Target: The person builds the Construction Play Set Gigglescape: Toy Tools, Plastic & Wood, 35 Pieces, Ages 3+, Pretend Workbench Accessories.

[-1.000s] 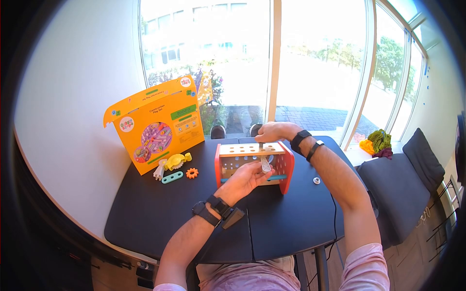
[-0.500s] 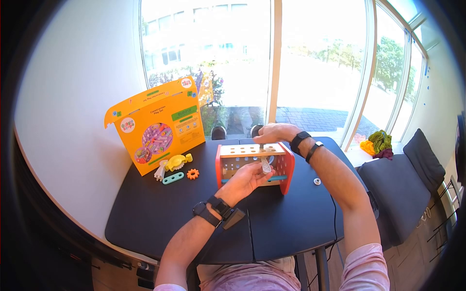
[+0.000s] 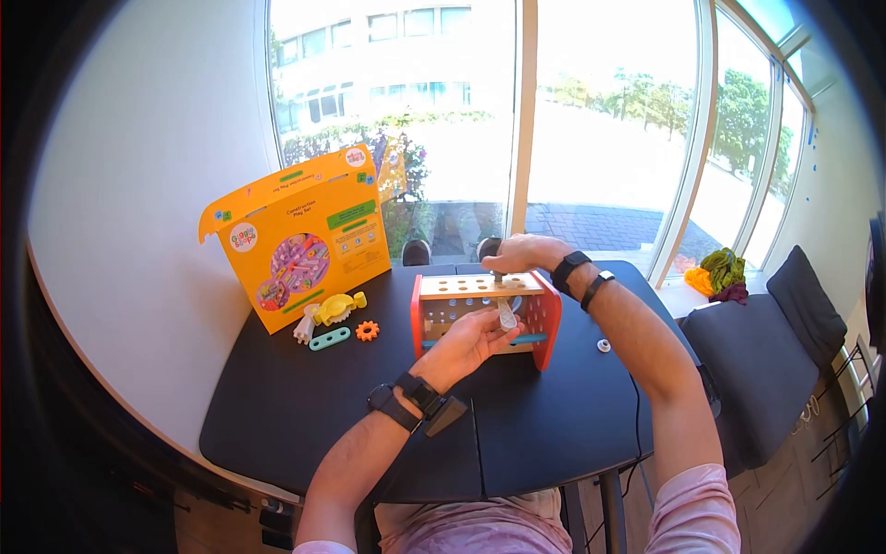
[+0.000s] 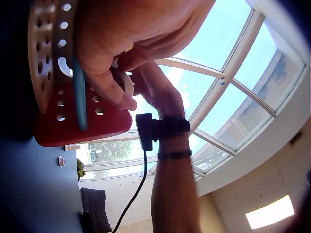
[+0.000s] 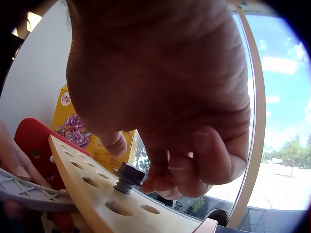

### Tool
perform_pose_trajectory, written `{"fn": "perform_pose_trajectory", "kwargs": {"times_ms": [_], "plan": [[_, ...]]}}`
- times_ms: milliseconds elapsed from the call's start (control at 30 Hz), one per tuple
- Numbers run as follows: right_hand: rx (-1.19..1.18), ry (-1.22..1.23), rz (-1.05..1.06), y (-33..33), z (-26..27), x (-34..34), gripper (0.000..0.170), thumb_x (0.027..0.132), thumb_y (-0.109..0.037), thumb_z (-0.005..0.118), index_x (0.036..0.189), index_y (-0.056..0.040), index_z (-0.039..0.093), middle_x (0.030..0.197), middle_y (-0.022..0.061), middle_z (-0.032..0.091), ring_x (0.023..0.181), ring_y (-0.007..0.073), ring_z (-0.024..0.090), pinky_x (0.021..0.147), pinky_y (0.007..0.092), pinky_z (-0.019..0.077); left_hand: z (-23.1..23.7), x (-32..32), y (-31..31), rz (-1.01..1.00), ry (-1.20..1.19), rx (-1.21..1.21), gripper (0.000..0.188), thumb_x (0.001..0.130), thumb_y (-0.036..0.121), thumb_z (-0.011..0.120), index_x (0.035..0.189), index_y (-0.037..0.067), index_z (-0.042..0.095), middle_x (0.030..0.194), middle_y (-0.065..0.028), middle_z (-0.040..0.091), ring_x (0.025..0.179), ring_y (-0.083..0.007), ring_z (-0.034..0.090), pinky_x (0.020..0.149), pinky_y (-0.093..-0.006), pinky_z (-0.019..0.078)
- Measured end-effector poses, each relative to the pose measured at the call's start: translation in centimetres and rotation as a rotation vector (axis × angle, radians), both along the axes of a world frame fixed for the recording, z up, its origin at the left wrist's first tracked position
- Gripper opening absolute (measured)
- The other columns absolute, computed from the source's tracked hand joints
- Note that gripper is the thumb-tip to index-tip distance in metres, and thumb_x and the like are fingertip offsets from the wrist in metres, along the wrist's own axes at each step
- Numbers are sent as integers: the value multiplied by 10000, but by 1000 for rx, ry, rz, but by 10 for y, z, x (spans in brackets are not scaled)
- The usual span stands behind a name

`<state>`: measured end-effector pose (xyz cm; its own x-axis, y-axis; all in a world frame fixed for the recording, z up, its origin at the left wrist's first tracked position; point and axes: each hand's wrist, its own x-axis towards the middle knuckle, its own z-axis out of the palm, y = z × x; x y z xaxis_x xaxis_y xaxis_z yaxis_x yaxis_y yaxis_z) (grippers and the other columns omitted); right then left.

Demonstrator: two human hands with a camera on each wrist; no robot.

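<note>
A wooden toy workbench with red end panels and a holed top stands on the black table. My right hand reaches over that top. In the right wrist view, its thumb and fingers pinch the head of a dark grey toy bolt, whose threaded shank stands in a hole. Below the top, at the front, my left hand grips a pale grey plastic strip with a ribbed lattice, which reaches under the top board. A blue rod runs close by the left fingers.
An orange play set box stands at the left. Before it lie yellow toy pieces, a teal strip and an orange gear. A small white piece and a black cable are at the right.
</note>
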<state>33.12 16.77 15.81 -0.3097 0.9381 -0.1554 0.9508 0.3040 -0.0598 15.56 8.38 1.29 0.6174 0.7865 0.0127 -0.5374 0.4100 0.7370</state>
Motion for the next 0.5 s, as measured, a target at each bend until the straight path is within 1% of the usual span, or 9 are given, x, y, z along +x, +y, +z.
{"fn": "perform_pose_trajectory", "kwargs": {"times_ms": [33,133,233,333,433,500], "plan": [[9,29,6,1,-1,1,650,1045,-562,519,1323,-36,783,1341,220,779,1253,383,742,1042,496,575,0,0,0,-1,-2,0,343,1208,165,495,1436,-87,542,1319,-193,697,1213,-282,744,1039,-321,669],[-48,-18,11,6,-3,-1,648,1044,-563,526,1314,-34,785,1331,215,783,1248,385,743,1021,493,583,0,0,0,-2,-5,-3,344,1209,167,495,1437,-86,542,1317,-193,698,1212,-284,745,1036,-322,671],[25,-80,-28,3,-1,-4,656,1048,-574,522,1298,-30,789,1303,215,792,1213,388,756,997,497,589,-1,0,0,3,-3,-5,344,1209,168,496,1436,-85,542,1316,-192,698,1213,-285,745,1035,-320,672],[-71,-4,17,-7,9,-2,668,1047,-594,528,1281,-28,794,1268,213,804,1161,387,771,965,498,593,-2,0,0,7,-5,5,341,1208,168,501,1433,-84,544,1317,-190,698,1215,-284,745,1035,-317,672],[-36,-52,-6,-2,4,-4,668,1039,-610,542,1263,-37,802,1224,209,814,1102,382,781,920,489,597,-2,0,1,3,-8,12,337,1206,166,506,1430,-82,547,1317,-188,700,1214,-282,746,1035,-317,672],[-51,-30,-44,-6,7,-4,671,1035,-610,548,1263,-32,800,1224,205,813,1097,381,781,915,482,597,-4,0,2,-3,-18,12,335,1205,165,509,1429,-81,549,1314,-185,703,1213,-279,747,1035,-318,672]]}}
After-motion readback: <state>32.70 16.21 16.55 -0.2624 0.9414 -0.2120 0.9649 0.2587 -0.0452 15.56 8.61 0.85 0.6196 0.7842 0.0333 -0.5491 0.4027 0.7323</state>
